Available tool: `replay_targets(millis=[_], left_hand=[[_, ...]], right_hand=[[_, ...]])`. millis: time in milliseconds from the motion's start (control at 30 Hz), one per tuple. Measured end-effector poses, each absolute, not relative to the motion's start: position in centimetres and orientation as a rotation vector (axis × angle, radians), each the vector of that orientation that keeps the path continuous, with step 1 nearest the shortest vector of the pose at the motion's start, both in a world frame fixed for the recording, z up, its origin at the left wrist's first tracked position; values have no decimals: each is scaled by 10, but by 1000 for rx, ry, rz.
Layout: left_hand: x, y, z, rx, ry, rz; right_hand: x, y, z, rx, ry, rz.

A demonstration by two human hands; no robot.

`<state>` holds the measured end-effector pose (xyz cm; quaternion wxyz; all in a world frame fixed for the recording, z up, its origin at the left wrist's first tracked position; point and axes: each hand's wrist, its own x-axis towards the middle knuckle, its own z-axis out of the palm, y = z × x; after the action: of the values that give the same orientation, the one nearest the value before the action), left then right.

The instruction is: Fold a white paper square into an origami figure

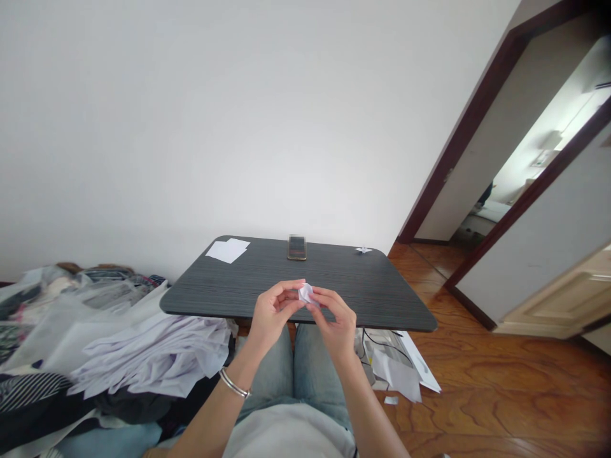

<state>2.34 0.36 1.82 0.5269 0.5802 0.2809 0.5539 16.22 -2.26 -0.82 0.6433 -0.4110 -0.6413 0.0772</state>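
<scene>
A small folded piece of white paper (306, 293) is held between my two hands, above the near part of the dark table (267, 270). My left hand (275, 310) pinches its left side between thumb and fingers. From the right, my right hand (334, 313) grips the other side with thumb and fingertips. The fingers cover part of the paper, so its full folded shape is hidden.
Some square white paper sheets (228, 250) lie at the table's back left. A phone (296, 247) stands at the back middle, and a folded white paper figure (363, 250) sits back right. Clothes (157, 350) are heaped at left; papers (398, 375) lie below right.
</scene>
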Motion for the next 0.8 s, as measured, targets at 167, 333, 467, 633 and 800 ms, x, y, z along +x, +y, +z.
replay_targets(millis=[167,333,467,633,800], left_hand=[[23,3,18,1407,680,1298],[24,2,17,1443,669,1297],[24,2,18,1456,684,1303],[24,2,19,1455,689,1302],[23,2,18,1461,682,1302]], right_hand=[[162,-23,-8,-947,-1376,217],[158,-21,-11,-934,-1194,350],[157,-18,-14,-898,-1122,453],[158,-17,-14,-875,-1104,504],[159,-18,-12,-858,-1120,524]])
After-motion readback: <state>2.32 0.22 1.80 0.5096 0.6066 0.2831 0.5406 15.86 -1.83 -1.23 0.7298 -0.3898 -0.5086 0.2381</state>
